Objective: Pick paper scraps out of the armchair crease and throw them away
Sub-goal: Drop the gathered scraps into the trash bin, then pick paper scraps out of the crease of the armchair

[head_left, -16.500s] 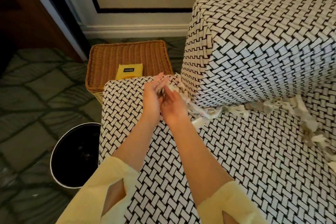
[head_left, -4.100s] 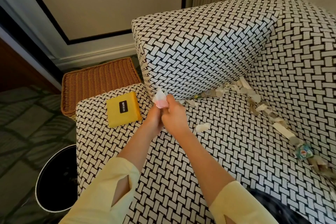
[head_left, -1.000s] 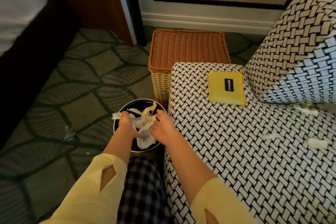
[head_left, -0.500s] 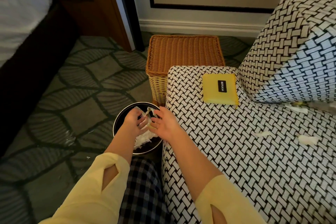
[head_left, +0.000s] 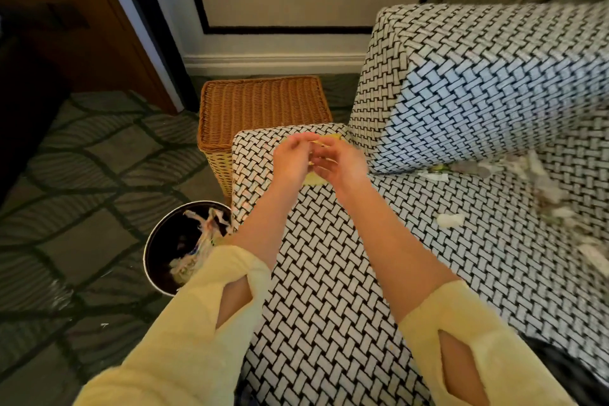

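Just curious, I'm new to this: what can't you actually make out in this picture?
Head view only:
- Whether left hand and right hand hold a scrap: motion blur.
- Yellow item: mostly hidden under the hands.
- Bin: near side covered by the left sleeve.
- Crease scraps: smeared by blur, cut off at the right edge.

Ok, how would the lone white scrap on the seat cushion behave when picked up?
The white scrap looks small and crumpled, so probably very light and soft, crushing under a pinch. It lies loose on the seat cushion, apart from the scraps in the crease, so it should lift freely; a push would likely just skid it.
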`<act>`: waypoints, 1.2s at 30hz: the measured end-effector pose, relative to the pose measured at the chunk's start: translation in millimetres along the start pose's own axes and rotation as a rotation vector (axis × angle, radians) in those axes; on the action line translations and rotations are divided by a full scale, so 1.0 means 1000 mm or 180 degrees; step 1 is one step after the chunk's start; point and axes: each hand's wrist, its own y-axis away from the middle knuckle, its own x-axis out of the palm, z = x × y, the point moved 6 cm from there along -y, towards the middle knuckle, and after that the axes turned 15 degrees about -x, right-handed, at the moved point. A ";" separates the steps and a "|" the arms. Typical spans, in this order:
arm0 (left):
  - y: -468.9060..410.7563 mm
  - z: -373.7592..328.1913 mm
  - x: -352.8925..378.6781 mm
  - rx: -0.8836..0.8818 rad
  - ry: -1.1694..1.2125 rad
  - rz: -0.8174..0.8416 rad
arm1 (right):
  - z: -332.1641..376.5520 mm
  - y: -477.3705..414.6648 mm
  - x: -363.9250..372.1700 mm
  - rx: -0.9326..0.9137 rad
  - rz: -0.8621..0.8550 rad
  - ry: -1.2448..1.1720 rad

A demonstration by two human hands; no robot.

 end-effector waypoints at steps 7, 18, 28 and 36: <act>0.002 0.021 0.082 0.0568 -0.2055 0.0279 | 0.020 -0.020 -0.114 -0.0746 -0.0564 0.2477; 0.004 0.084 0.126 0.1048 -0.3661 0.1333 | -0.005 -0.045 -0.192 -0.0665 0.0639 0.5136; -0.014 0.064 0.187 0.1403 -0.3085 0.0538 | 0.016 -0.053 -0.223 -0.1110 -0.0359 0.4004; -0.033 0.073 0.229 0.1596 -0.3892 0.0016 | 0.023 -0.082 -0.226 -0.0717 0.0151 0.4797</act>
